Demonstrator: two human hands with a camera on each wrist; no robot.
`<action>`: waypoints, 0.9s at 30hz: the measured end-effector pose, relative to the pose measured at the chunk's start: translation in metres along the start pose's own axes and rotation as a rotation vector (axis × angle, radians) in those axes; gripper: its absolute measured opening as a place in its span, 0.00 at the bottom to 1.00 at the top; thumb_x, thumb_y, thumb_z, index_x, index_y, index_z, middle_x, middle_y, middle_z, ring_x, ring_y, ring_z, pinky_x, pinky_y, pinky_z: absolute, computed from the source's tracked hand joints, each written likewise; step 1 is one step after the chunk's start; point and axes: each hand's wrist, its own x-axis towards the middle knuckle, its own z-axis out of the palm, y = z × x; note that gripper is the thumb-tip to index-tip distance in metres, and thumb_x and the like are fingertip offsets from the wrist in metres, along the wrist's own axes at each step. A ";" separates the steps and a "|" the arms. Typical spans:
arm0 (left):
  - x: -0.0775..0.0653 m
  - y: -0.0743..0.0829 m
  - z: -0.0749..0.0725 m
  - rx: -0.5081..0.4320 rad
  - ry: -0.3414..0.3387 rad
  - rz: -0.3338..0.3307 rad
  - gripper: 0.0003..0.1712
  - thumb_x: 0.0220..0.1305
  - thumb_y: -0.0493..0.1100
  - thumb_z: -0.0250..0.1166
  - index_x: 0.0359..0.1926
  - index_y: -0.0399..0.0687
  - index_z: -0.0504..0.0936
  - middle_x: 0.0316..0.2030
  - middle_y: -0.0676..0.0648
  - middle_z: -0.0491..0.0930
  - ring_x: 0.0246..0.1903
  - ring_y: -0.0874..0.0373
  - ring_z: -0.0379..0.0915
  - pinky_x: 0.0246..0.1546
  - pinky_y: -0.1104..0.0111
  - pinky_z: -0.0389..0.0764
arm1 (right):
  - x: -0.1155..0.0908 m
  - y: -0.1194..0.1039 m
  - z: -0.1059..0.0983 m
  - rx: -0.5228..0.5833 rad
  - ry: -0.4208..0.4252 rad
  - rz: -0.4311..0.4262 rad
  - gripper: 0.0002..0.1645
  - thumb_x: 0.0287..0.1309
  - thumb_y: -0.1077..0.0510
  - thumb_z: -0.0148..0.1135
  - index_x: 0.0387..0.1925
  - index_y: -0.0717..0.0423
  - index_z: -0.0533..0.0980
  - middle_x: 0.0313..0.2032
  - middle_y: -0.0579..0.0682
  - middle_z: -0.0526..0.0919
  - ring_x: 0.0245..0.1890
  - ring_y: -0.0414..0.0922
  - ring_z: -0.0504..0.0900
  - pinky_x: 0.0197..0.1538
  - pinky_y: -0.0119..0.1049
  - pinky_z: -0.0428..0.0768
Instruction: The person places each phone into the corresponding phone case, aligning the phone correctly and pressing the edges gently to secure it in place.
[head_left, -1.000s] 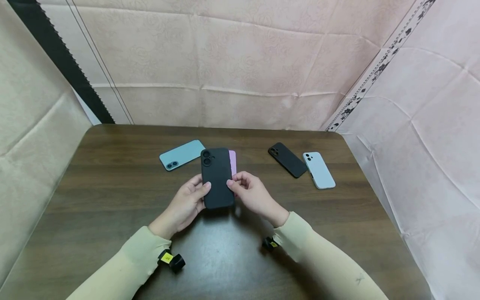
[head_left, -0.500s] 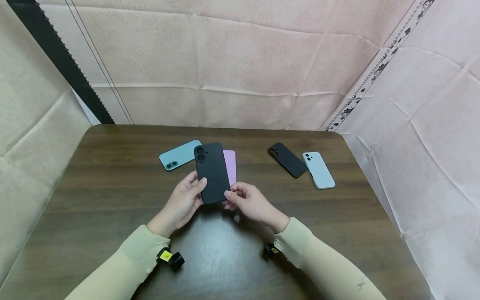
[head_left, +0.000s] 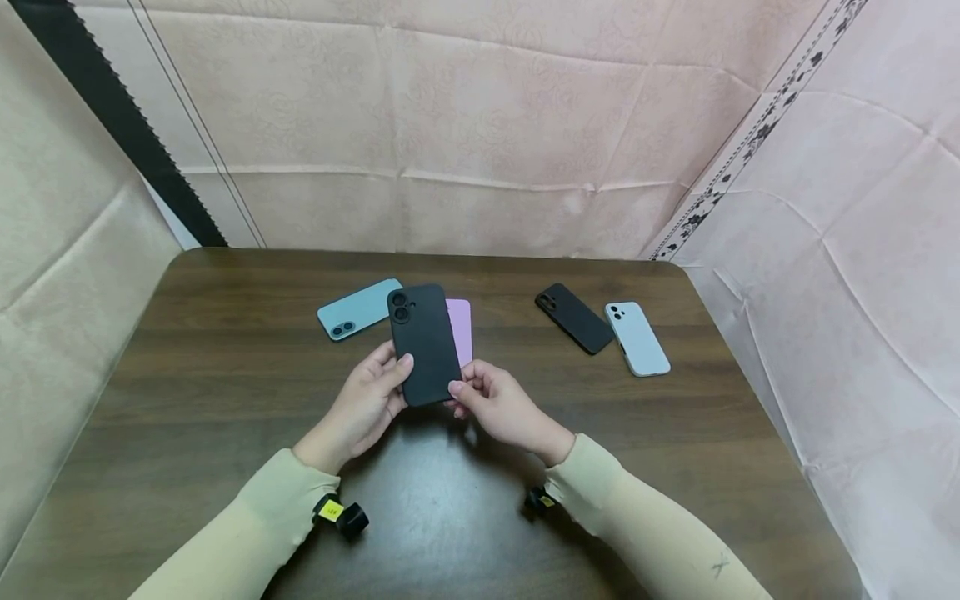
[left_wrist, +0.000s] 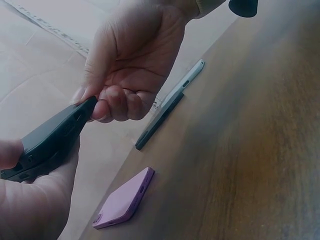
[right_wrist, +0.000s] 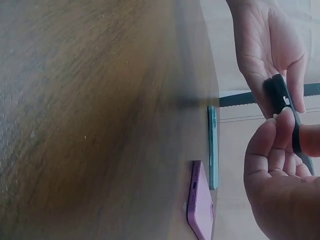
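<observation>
We see the right hand point(head_left: 516, 417) pinch a lower corner of a black phone point(head_left: 426, 346), the left hand point(head_left: 360, 408) gripping its left edge; it is above the desk point(head_left: 225, 375), perhaps in a case, hard to tell; beyond lie a purple phone point(head_left: 461, 329), teal phone point(head_left: 358, 308), second black phone point(head_left: 574, 320) and pale phone point(head_left: 641, 342).

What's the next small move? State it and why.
Perhaps the right hand should work its thumb along the lower edge of the held black smartphone: it pinches the lower right corner in head view while the left hand grips the opposite side.
</observation>
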 end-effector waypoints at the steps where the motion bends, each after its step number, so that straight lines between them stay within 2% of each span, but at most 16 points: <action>1: 0.000 0.001 0.000 -0.003 -0.001 0.000 0.30 0.73 0.47 0.55 0.71 0.47 0.58 0.66 0.43 0.66 0.62 0.50 0.67 0.56 0.60 0.73 | -0.001 -0.003 0.000 -0.010 0.000 -0.002 0.07 0.69 0.63 0.54 0.38 0.66 0.72 0.33 0.65 0.82 0.32 0.55 0.81 0.37 0.41 0.79; 3: 0.000 0.002 -0.001 0.000 0.000 -0.001 0.30 0.73 0.47 0.55 0.70 0.46 0.58 0.66 0.43 0.66 0.62 0.51 0.67 0.56 0.60 0.73 | -0.001 -0.005 0.000 -0.021 -0.002 0.000 0.07 0.69 0.63 0.54 0.38 0.66 0.72 0.32 0.65 0.82 0.31 0.54 0.80 0.36 0.42 0.78; 6: 0.000 0.006 -0.003 0.037 0.013 0.005 0.30 0.73 0.50 0.54 0.70 0.44 0.59 0.65 0.42 0.68 0.62 0.51 0.68 0.55 0.60 0.74 | 0.000 -0.003 -0.001 -0.007 -0.011 0.007 0.08 0.70 0.62 0.53 0.38 0.66 0.72 0.33 0.67 0.82 0.33 0.56 0.80 0.42 0.54 0.78; 9: 0.002 0.011 -0.006 0.094 0.052 0.036 0.31 0.73 0.52 0.53 0.69 0.43 0.60 0.64 0.43 0.69 0.60 0.51 0.70 0.54 0.62 0.75 | 0.004 0.010 0.000 0.015 -0.028 0.016 0.07 0.70 0.63 0.53 0.39 0.66 0.71 0.35 0.68 0.82 0.35 0.58 0.81 0.46 0.62 0.75; 12: 0.005 0.018 -0.009 0.117 0.108 0.088 0.31 0.72 0.52 0.54 0.69 0.41 0.62 0.64 0.42 0.69 0.59 0.51 0.71 0.53 0.63 0.76 | 0.008 0.024 0.001 0.009 -0.050 0.015 0.07 0.69 0.62 0.54 0.39 0.65 0.72 0.33 0.64 0.83 0.36 0.58 0.82 0.45 0.57 0.77; 15: 0.008 0.023 -0.011 0.108 0.147 0.136 0.33 0.72 0.52 0.55 0.68 0.37 0.62 0.63 0.41 0.69 0.57 0.53 0.72 0.51 0.64 0.77 | 0.009 0.033 0.002 0.001 -0.074 0.012 0.07 0.69 0.61 0.56 0.39 0.63 0.72 0.32 0.60 0.84 0.36 0.57 0.84 0.43 0.46 0.79; 19: 0.010 0.027 -0.013 0.094 0.188 0.166 0.31 0.71 0.52 0.56 0.64 0.33 0.66 0.55 0.40 0.75 0.50 0.55 0.77 0.46 0.65 0.80 | 0.009 0.035 0.002 0.006 -0.107 0.005 0.08 0.68 0.58 0.57 0.40 0.60 0.73 0.34 0.61 0.84 0.36 0.55 0.84 0.42 0.35 0.80; 23: 0.012 0.029 -0.013 0.115 0.232 0.167 0.30 0.70 0.54 0.57 0.58 0.32 0.71 0.45 0.42 0.79 0.40 0.57 0.80 0.40 0.66 0.82 | 0.008 0.034 0.002 0.002 -0.138 0.001 0.09 0.67 0.56 0.58 0.39 0.58 0.74 0.34 0.58 0.86 0.35 0.53 0.85 0.45 0.36 0.81; 27: 0.012 0.030 -0.012 0.153 0.264 0.163 0.32 0.70 0.56 0.56 0.61 0.33 0.70 0.48 0.41 0.79 0.41 0.56 0.81 0.41 0.65 0.82 | 0.008 0.033 0.002 0.068 -0.164 0.019 0.10 0.67 0.56 0.59 0.40 0.60 0.73 0.33 0.53 0.87 0.38 0.56 0.85 0.47 0.45 0.82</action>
